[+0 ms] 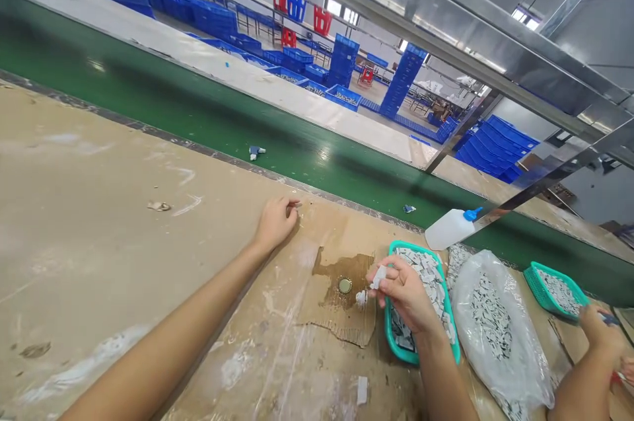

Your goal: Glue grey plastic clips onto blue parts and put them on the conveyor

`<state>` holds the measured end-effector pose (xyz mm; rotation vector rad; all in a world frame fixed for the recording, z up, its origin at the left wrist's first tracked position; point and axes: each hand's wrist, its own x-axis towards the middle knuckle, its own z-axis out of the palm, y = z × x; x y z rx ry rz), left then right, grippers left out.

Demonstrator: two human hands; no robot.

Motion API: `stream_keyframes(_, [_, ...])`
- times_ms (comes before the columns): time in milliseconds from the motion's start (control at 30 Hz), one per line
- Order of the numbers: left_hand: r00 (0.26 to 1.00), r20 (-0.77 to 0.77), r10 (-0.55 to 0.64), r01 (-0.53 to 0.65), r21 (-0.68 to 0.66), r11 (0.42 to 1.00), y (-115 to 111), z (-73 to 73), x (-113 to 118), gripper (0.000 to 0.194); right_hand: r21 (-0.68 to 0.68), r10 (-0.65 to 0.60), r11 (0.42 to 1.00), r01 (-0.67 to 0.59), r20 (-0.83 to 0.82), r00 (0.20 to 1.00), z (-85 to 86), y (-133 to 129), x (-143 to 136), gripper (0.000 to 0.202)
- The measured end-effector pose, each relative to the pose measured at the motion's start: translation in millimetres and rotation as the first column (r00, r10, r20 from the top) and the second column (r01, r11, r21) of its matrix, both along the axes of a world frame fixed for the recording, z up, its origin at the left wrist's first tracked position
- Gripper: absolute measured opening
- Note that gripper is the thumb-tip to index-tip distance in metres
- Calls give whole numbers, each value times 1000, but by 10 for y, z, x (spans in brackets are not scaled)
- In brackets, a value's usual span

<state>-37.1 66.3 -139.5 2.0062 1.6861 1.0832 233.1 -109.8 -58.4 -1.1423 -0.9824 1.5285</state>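
Right hand [407, 292] pinches 1 white piece [379, 277] at green basket's [402, 354] 9 o'clock rim — basket well filled, plenty left. Left hand [277, 221], 10 o'clock, loosely curled; can't tell if holding. 2 blue-and-white pieces [255, 152] on green belt [324, 155], 11 and 12 o'clock — maybe done.

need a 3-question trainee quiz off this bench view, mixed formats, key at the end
1. Multiple choice. A small white piece is pinched in the camera wearer's: A) left hand; B) right hand; C) neither.
2. True or false. The white bottle by the green belt has a blue cap.
3. Fill in. The clear plastic bag lies between two green ____.

Key: 1 B; 2 true; 3 baskets.
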Motion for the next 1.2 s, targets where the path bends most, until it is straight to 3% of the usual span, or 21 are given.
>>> stream_keyframes(200, [1000,-18,12,-12,9,1000,-23,8,9,31,0,16,1000,-16,71,997,16,-54,-21,38])
stream_keyframes(433, [1000,-15,15,-15,-2,1000,-31,27,17,30,-43,-7,999,21,308,951,-8,-67,-127,33])
stream_keyframes(500, [1000,-5,13,-13,-6,1000,-39,32,22,30,34,-46,999,35,455,889,-43,-68,-162,31])
stream_keyframes(600, [1000,12,23,-23,-12,1000,-47,33,33,29,212,-148,977,-7,703,695,-120,-66,-195,29])
stream_keyframes(667, [999,19,30,-29,-13,999,-46,25,40,28,279,-191,958,-58,778,598,-176,-67,-203,26])
stream_keyframes(933, [997,74,34,-34,-2,999,-9,-44,48,25,298,-214,941,-160,891,401,-229,-107,-229,23])
stream_keyframes(1200, [986,165,26,-31,29,999,43,-135,50,24,300,-229,931,-209,924,307,-228,-104,-261,27])
